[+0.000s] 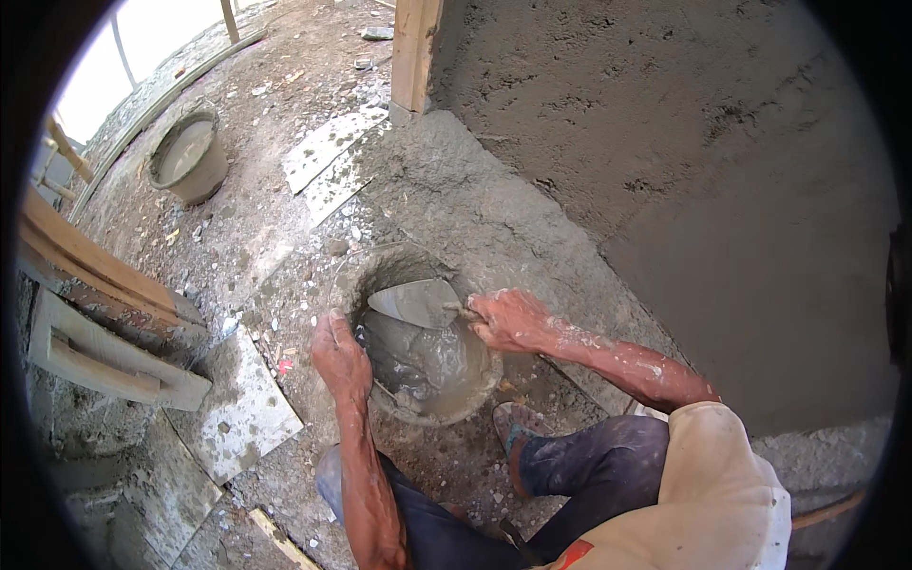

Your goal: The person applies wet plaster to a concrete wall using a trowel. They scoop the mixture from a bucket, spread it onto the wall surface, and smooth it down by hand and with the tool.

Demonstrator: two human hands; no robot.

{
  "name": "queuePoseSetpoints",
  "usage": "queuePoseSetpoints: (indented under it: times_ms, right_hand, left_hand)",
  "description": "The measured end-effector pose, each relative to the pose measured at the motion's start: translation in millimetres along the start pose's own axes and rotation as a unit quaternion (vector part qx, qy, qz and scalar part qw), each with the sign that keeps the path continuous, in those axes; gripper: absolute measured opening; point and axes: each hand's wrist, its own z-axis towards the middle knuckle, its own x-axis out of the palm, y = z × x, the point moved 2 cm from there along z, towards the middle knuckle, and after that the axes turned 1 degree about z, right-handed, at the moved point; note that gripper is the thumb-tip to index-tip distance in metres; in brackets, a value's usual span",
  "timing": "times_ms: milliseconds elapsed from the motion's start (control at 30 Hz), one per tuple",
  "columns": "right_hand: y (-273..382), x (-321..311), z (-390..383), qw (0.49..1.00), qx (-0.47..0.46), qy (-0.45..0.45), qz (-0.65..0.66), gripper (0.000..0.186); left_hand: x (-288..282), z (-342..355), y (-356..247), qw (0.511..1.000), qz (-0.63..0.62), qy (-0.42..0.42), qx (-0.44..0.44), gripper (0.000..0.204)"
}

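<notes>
One bare hand, the left hand (342, 359), grips the rim of the bucket (391, 263) at nine o'clock, seemingly to steady it on the ground (271, 242) just ahead of the legs (608, 465). The right hand (511, 321), at three o'clock, is closed round the handle of a trowel (414, 303), its blade inside toward twelve o'clock, probably so wet mortar (445, 359) stays within the rim.

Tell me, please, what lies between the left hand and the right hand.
The trowel blade and wet mortar inside the bucket lie between the left hand and right hand, as the head view shows.
</notes>
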Motion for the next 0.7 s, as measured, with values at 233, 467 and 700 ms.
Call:
queuePoseSetpoints:
  times_ms: [233, 467, 700]
  right_hand:
    - [-46, 39, 31, 0.976, -0.128, 0.014, -0.173, 0.016]
    - [-30, 91, -15, 0.974, -0.193, 0.073, -0.091, 0.011]
    - [19, -10, -42, 0.941, -0.206, 0.041, -0.266, 0.018]
  left_hand:
    - [9, -2, -23, 0.997, -0.023, 0.069, 0.027, 0.030]
    - [10, -10, -25, 0.998, -0.018, 0.064, 0.016, 0.031]
    - [7, -4, -17, 0.998, -0.028, 0.034, 0.035, 0.032]
